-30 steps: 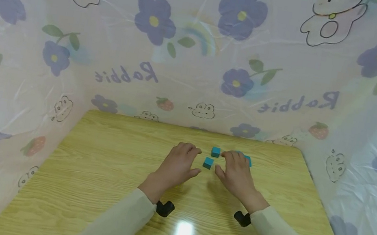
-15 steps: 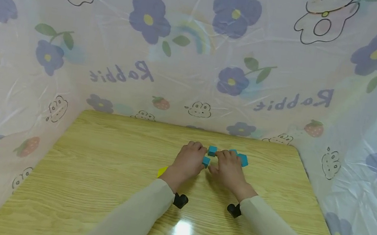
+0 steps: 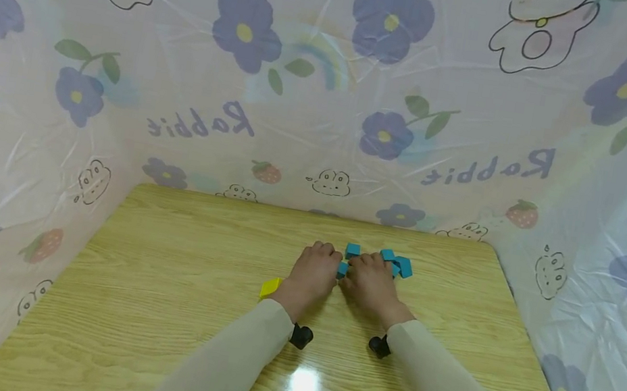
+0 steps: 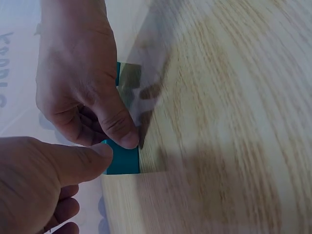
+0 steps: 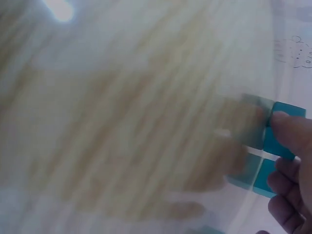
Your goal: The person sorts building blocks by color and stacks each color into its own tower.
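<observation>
Pinch by right hand (image 3: 371, 283) on blue cube (image 3: 342, 270); thumb contact by left hand (image 3: 313, 276), closure indeterminate; second cube (image 3: 352, 251) just beyond; moving room leftward on table (image 3: 176, 283), far edge behind.

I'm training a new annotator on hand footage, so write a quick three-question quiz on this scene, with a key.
1. True or false: in the head view, the right hand lies between the left hand and the cluster of blue blocks.

2. Multiple choice: in the head view, which of these is nearest the yellow block?
a) cluster of blue blocks
b) right hand
c) left hand

3. Fill in the missing word: in the left wrist view, each hand has its ____ at the blue cube between them.

Key: 1. True; 2. c; 3. thumb
</observation>
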The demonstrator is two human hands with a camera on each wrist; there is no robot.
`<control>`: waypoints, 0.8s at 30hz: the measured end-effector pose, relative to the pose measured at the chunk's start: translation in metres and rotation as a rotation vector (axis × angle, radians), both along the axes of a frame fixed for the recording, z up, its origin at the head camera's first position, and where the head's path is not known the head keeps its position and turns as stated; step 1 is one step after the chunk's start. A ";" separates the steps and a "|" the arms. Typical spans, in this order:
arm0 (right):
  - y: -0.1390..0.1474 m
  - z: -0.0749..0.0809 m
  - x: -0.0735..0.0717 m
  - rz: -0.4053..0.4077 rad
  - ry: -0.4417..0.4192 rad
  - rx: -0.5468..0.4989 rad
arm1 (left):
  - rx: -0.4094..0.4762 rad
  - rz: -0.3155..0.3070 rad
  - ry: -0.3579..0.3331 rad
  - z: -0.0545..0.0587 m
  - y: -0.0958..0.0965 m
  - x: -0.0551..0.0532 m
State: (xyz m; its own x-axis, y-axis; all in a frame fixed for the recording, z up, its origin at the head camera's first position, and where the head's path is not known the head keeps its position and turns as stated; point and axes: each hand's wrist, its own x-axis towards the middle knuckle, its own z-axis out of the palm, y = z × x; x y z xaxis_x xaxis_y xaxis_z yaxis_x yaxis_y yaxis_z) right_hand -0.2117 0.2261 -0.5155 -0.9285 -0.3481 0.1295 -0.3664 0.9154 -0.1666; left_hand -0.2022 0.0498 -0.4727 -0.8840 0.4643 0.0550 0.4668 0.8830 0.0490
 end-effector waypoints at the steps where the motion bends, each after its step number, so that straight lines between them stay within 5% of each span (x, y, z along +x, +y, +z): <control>1: 0.000 -0.002 0.000 0.004 0.007 -0.003 | 0.001 -0.004 -0.003 -0.001 0.001 0.000; 7: 0.004 -0.002 0.006 0.006 0.006 -0.064 | 0.021 -0.024 -0.002 -0.001 0.003 0.006; 13: 0.012 0.003 0.032 0.080 0.058 -0.108 | 0.089 -0.044 0.013 -0.002 0.003 0.029; 19: 0.020 0.001 0.053 0.144 0.067 -0.122 | 0.149 -0.057 0.032 -0.019 0.006 0.056; 24: 0.024 -0.004 0.060 0.154 0.014 -0.126 | 0.171 -0.066 0.052 -0.039 0.008 0.065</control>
